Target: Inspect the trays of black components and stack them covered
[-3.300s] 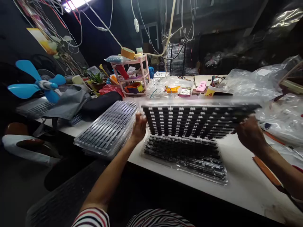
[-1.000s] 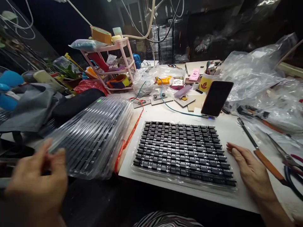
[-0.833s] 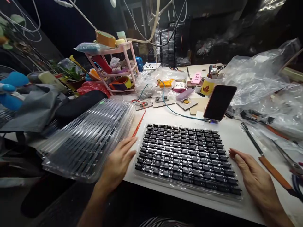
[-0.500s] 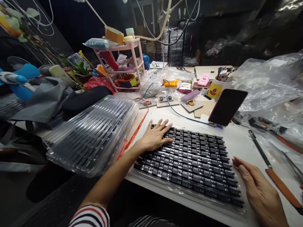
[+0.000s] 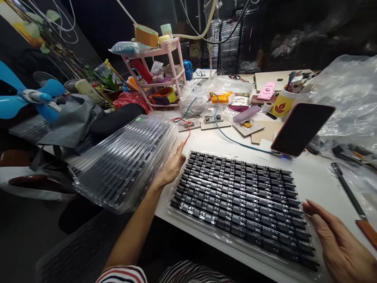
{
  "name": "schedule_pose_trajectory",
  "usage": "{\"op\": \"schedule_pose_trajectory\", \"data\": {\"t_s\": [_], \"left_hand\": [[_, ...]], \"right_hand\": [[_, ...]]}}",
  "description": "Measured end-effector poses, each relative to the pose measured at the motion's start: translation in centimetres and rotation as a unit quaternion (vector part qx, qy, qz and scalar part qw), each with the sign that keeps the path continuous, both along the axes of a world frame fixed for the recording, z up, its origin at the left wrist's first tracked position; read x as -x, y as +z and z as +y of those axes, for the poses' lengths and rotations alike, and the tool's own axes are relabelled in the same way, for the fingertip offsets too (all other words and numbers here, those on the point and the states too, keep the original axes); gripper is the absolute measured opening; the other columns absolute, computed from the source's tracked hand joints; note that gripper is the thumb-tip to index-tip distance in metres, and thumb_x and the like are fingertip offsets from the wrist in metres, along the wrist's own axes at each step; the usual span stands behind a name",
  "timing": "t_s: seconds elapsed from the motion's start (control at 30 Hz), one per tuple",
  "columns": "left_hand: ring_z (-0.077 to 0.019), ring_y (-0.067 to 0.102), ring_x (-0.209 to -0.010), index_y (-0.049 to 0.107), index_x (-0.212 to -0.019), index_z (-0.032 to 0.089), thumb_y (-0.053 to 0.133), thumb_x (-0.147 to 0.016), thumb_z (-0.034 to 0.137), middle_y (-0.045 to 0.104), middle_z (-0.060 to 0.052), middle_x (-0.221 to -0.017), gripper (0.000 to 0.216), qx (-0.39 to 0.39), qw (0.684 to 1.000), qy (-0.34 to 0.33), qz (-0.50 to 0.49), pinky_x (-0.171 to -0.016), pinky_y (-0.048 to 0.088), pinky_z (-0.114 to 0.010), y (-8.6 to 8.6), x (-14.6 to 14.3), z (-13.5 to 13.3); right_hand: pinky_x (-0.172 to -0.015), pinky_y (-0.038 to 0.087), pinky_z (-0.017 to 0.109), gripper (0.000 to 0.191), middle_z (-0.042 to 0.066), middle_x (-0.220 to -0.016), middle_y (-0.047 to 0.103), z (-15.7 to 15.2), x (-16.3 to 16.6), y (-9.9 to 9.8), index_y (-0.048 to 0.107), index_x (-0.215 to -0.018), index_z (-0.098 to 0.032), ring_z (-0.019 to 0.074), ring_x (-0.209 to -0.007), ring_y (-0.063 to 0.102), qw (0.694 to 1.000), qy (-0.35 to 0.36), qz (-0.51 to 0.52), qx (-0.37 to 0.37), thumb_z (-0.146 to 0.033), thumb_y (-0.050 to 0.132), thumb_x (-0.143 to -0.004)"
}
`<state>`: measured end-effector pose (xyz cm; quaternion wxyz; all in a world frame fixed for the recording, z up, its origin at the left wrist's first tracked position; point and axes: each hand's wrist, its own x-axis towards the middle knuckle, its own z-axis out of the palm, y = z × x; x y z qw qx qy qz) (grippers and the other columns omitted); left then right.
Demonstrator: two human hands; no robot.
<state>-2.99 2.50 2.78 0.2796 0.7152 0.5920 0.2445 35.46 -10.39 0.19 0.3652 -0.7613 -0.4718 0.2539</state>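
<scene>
A clear plastic tray (image 5: pixel 224 237) lies on the worktable, filled with rows of small black electronic parts (image 5: pixel 235 196) with silvery pins. My left hand (image 5: pixel 173 167) stands edge-on beside its left rim, fingers stretched out and close to a red strap (image 5: pixel 187 138). Whether the palm touches the rim is hard to make out. At the tray's right edge is my right hand (image 5: pixel 338 243), fingers extended and thumb apart, close against the rim. A stack of similar clear trays (image 5: pixel 123 165) leans left of my left forearm.
A phone on a stand (image 5: pixel 303 127) rises behind the tray, with a blue cable (image 5: pixel 232 139) running to it. A pink shelf (image 5: pixel 172 59), a yellow pen mug (image 5: pixel 284 103) and plastic bags (image 5: pixel 347 94) line the back. A tool with an orange handle (image 5: pixel 366 232) lies at right.
My left hand has come off the top of the black parts and moved left to the tray's side. My right hand stays by the right edge. The view has shifted a little.
</scene>
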Motion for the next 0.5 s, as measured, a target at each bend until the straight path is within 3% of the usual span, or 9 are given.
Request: {"op": "schedule_pose_trajectory", "data": {"t_s": [0.23,0.5], "left_hand": [[-0.0247,-0.012,-0.143,-0.004,-0.15,0.016,0.01,-0.08,0.076,-0.005,-0.006,-0.157,0.094,0.029,0.997,-0.064,0.038,-0.116,-0.005,-0.047,-1.0,-1.3,-1.0],[-0.0188,0.014,-0.143,0.012,-0.15,0.016,0.009,-0.089,0.067,0.015,-0.004,-0.156,0.08,0.053,0.987,0.049,-0.142,-0.117,0.012,-0.032,0.0,-0.1,-2.4]], "right_hand": [[-0.109,0.035,0.05,0.047,-0.001,-0.118,0.065,0.3,-0.1,-0.3,0.061,-0.11,-0.042,0.0316,-0.12,0.052,0.999,-0.027,0.015,0.026,-0.068,0.047,-0.073],[-0.109,0.037,0.048,0.043,0.0,-0.111,0.067,0.3,0.0,-0.6,0.058,-0.116,-0.045,0.0312,-0.117,0.054,0.999,-0.035,-0.02,0.014,-0.061,0.044,-0.079]]}}
